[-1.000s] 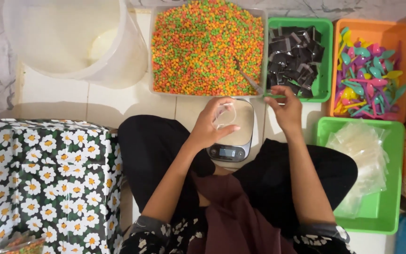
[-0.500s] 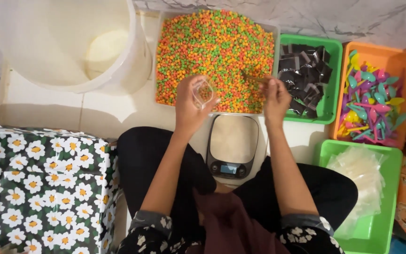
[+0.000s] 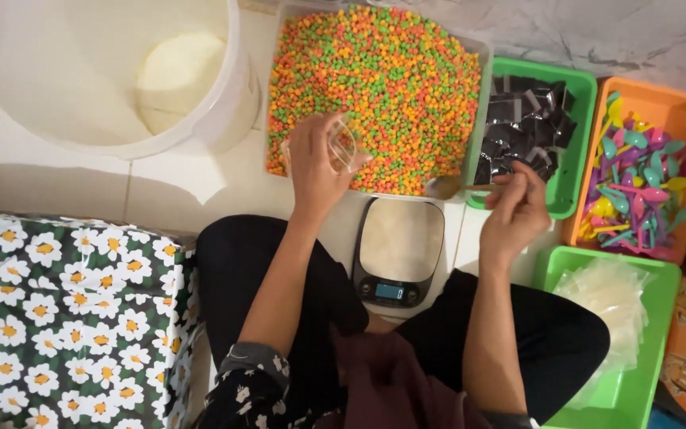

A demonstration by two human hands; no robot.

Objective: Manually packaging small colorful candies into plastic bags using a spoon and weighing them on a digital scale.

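Left hand (image 3: 315, 163) closed around a small clear cup (image 3: 347, 147), held over the near edge of the tub (image 3: 482, 59) of orange, green and yellow pellets (image 3: 379, 87). Right hand (image 3: 514, 210) pinching a spoon (image 3: 450, 187) by its handle, bowl pointing toward the cup, above the scale (image 3: 398, 250). Green tray (image 3: 585, 111) of black packets just beside the tub.

Black trousers, maroon top; dark floral sleeve cuffs pushed up past elbows — forearms bare.
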